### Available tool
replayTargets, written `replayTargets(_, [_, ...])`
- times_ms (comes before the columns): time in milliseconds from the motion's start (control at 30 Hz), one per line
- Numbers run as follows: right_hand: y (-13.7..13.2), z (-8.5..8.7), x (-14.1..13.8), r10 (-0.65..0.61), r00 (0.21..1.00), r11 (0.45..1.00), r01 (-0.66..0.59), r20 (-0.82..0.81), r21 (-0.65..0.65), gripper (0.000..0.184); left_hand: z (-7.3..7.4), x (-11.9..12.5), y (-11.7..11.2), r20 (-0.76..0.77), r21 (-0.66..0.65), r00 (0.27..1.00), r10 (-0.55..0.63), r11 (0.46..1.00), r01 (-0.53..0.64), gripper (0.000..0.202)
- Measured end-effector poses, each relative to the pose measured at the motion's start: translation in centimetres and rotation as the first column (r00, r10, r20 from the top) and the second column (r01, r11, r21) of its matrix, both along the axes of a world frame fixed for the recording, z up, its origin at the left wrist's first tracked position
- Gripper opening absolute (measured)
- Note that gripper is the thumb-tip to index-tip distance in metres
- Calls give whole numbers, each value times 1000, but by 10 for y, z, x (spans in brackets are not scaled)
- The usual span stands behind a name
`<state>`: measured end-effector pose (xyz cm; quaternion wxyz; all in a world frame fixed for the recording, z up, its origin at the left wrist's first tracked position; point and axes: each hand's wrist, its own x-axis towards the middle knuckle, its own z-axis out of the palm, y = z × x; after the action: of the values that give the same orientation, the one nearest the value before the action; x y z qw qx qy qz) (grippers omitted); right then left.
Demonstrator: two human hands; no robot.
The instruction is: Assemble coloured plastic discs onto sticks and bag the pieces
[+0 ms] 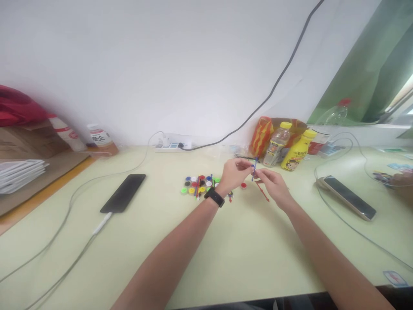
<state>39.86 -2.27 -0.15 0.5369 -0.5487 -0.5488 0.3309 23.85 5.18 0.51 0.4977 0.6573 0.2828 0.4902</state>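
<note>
Where the two hands meet above the pale green table (226, 258), a thin blue stick (254, 165) stands nearly upright between them. The left hand (234, 174) has its fingers curled in, with thumb and forefinger closed on the stick from the left. The right hand (272, 183) pinches the same stick from the right, fingertips drawn tight together and the other fingers loosely folded. The picture is too soft to show just where each fingertip sits on it.

A red stick (263, 193) slants out below the right hand toward the near right; whether the lower fingers hold it or it lies on the table I cannot tell. A black watch (214, 197) wraps the left wrist.

Just left of the left hand lies a cluster of small coloured caps (198, 184), and a single red cap (243, 185) lies below the hands. Farther left a black phone (124, 192) lies flat with a white cable (102, 223) plugged into its near end. Well to the right lies a second phone (350, 197). Beyond the hands, by the far wall, stand two yellow-capped bottles (298, 150).
</note>
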Motion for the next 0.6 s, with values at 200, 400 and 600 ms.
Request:
replayTargets(200, [-1, 1, 0, 59, 965, 998, -65, -256, -11, 43, 3, -1, -6, -124, 217, 982, -143, 962, 167, 14])
replayTargets(400, [-2, 5, 11, 136, 930, 974, -188, -341, -124, 32, 8, -5, -10, -246, 293, 957, -156, 929, 227, 22])
replayTargets(600, [-8, 12, 6, 183, 959, 959, -223, -217, -177, 20, 9, -6, -15, -316, 257, 927, -202, 922, 288, 11])
